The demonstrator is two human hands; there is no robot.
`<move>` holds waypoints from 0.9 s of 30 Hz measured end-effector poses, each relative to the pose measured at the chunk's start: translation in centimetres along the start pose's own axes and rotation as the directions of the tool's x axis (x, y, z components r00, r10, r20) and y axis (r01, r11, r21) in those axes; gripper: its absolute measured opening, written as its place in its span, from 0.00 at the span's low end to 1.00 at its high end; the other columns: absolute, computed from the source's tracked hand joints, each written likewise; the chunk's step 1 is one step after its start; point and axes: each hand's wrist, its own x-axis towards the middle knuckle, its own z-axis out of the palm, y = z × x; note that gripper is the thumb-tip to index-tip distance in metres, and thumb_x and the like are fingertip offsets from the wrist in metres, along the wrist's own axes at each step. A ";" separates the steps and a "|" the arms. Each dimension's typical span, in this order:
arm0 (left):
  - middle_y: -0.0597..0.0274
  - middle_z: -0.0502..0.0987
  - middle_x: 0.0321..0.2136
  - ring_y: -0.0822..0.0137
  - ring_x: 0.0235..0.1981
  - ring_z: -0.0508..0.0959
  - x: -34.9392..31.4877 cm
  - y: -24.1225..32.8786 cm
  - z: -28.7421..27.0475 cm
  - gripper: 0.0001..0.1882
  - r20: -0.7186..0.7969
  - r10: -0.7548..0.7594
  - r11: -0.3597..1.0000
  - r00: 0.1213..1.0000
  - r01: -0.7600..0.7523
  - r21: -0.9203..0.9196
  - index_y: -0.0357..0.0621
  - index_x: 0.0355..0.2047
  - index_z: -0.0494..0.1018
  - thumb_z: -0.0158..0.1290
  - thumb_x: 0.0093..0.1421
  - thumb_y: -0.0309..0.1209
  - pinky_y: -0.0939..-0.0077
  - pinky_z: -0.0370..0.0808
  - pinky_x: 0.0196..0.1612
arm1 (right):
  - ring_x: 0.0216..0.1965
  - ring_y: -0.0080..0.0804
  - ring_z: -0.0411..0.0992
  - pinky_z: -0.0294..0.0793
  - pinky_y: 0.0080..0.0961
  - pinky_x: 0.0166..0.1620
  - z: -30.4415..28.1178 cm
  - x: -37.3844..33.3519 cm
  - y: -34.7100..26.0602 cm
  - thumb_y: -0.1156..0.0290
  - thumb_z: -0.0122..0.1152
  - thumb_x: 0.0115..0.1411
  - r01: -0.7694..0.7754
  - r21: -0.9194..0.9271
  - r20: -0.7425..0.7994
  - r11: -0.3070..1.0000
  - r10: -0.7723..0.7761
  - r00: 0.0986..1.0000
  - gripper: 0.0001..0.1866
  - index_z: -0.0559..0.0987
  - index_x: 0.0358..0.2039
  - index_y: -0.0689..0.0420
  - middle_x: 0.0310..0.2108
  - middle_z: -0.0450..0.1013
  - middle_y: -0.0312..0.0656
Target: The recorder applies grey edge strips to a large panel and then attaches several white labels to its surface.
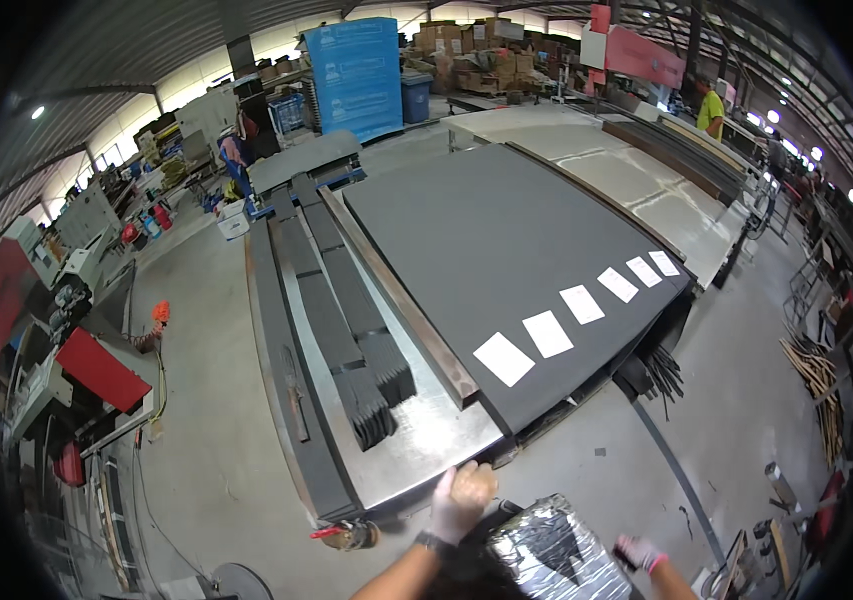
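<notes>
My left hand (464, 498), in a pale glove with bare fingers, is curled closed at the front edge of a metal-topped table (437, 445). What it holds, if anything, is hidden. My right hand (644, 552), also partly gloved, is lower right beside a bundle wrapped in shiny silver film (552, 548); its fingers are drawn together, and I cannot make out anything in them. On the table lie stacks of long dark strips (352, 365) bound with bands. A large dark grey sheet (487, 230) carries a row of several white paper slips (550, 334).
A brown bar (417, 340) runs along the sheet's left side. A knife-like tool (296, 400) lies on the left dark strip. A roll of tape (352, 535) is by the table's near corner. Dark strips (659, 375) hang below the right edge. A person in yellow (712, 110) is far right.
</notes>
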 end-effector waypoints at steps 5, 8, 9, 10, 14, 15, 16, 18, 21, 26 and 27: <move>0.53 0.75 0.43 0.60 0.43 0.76 -4.1 -4.0 1.3 0.24 -0.045 0.199 0.915 0.979 -0.169 0.367 0.38 0.53 0.64 0.47 0.64 0.43 0.65 0.73 0.50 | 0.36 0.43 0.76 0.72 0.33 0.46 5.6 5.0 10.3 0.43 0.44 0.63 0.191 0.016 0.290 0.982 -0.187 0.939 0.29 0.79 0.37 0.59 0.32 0.78 0.49; 0.55 0.76 0.40 0.71 0.38 0.76 -2.1 -2.3 4.5 0.24 0.032 0.490 0.640 0.871 -0.384 0.666 0.34 0.53 0.62 0.55 0.60 0.31 0.80 0.75 0.42 | 0.36 0.41 0.76 0.72 0.32 0.46 5.7 10.3 14.6 0.42 0.41 0.63 0.290 0.016 0.212 0.957 -0.287 0.934 0.31 0.79 0.36 0.59 0.32 0.78 0.48; 0.56 0.75 0.41 0.72 0.38 0.75 -0.5 -1.2 4.4 0.24 0.104 0.565 0.533 0.819 -0.458 0.711 0.34 0.54 0.62 0.55 0.60 0.29 0.80 0.74 0.42 | 0.36 0.41 0.76 0.72 0.32 0.46 5.4 12.7 16.6 0.42 0.41 0.63 0.373 -0.043 0.160 0.927 -0.362 0.918 0.31 0.79 0.36 0.59 0.32 0.78 0.47; 0.57 0.74 0.42 0.74 0.38 0.74 2.4 -0.8 4.4 0.24 0.187 0.604 0.440 0.775 -0.519 0.732 0.34 0.55 0.61 0.55 0.60 0.28 0.81 0.74 0.41 | 0.36 0.40 0.76 0.73 0.32 0.46 4.1 15.3 20.3 0.41 0.40 0.64 0.457 -0.163 0.074 0.874 -0.451 0.889 0.32 0.79 0.36 0.59 0.33 0.78 0.47; 0.52 0.70 0.46 0.64 0.42 0.73 6.1 3.7 5.0 0.33 0.217 0.737 0.024 0.640 -0.345 0.938 0.34 0.63 0.53 0.52 0.62 0.34 0.71 0.72 0.47 | 0.33 0.30 0.74 0.73 0.25 0.41 -2.2 6.7 0.4 0.71 0.54 0.60 0.089 0.515 -0.217 0.852 0.029 0.976 0.09 0.78 0.37 0.62 0.29 0.76 0.44; 0.48 0.68 0.49 0.59 0.44 0.72 8.6 4.1 5.1 0.35 0.329 0.775 -0.188 0.540 -0.301 0.935 0.35 0.63 0.52 0.52 0.61 0.36 0.68 0.71 0.49 | 0.31 0.27 0.73 0.73 0.24 0.37 -2.9 6.2 -3.1 0.76 0.56 0.58 0.363 0.542 -0.494 0.758 -0.062 0.867 0.07 0.75 0.37 0.60 0.29 0.74 0.41; 0.44 0.67 0.52 0.54 0.47 0.72 10.5 4.1 5.0 0.36 0.451 0.780 -0.389 0.435 -0.228 0.893 0.35 0.64 0.51 0.51 0.61 0.38 0.66 0.70 0.51 | 0.29 0.24 0.71 0.74 0.23 0.33 -3.4 6.1 -5.9 0.81 0.58 0.55 0.614 0.469 -0.733 0.635 -0.107 0.671 0.09 0.73 0.37 0.59 0.28 0.73 0.38; 0.31 0.54 0.62 0.42 0.65 0.53 10.1 2.7 13.4 0.37 0.583 0.563 -0.468 0.586 -0.355 0.809 0.30 0.62 0.53 0.52 0.58 0.39 0.57 0.50 0.67 | 0.26 0.24 0.71 0.73 0.22 0.32 -4.4 3.8 -14.8 0.77 0.59 0.57 0.680 0.570 -0.713 0.461 -0.134 0.688 0.11 0.71 0.41 0.62 0.27 0.73 0.38; 0.36 0.54 0.63 0.42 0.66 0.51 14.3 3.7 14.0 0.41 0.662 -0.014 -0.927 0.749 -0.258 0.272 0.29 0.62 0.54 0.46 0.60 0.52 0.52 0.45 0.68 | 0.27 0.20 0.69 0.70 0.17 0.30 -3.3 3.4 -28.2 0.62 0.65 0.57 0.542 0.805 -0.486 0.241 -0.256 0.836 0.23 0.70 0.46 0.62 0.29 0.72 0.36; 0.36 0.56 0.62 0.41 0.65 0.54 16.8 6.4 17.7 0.45 0.331 -0.496 -0.858 0.803 -0.512 -0.044 0.29 0.61 0.55 0.42 0.60 0.60 0.53 0.47 0.67 | 0.26 0.21 0.65 0.67 0.20 0.27 -0.2 9.9 -35.0 0.49 0.68 0.53 0.090 0.996 -0.081 0.023 -0.270 0.959 0.32 0.70 0.48 0.61 0.33 0.69 0.36; 0.36 0.56 0.62 0.42 0.65 0.54 16.9 8.1 16.8 0.45 0.333 -0.539 -0.830 0.774 -0.555 -0.052 0.30 0.61 0.56 0.41 0.60 0.60 0.53 0.47 0.67 | 0.30 0.24 0.67 0.67 0.22 0.31 -0.2 8.7 -36.2 0.48 0.70 0.50 0.147 0.987 -0.135 0.058 -0.178 0.975 0.35 0.71 0.47 0.63 0.36 0.70 0.40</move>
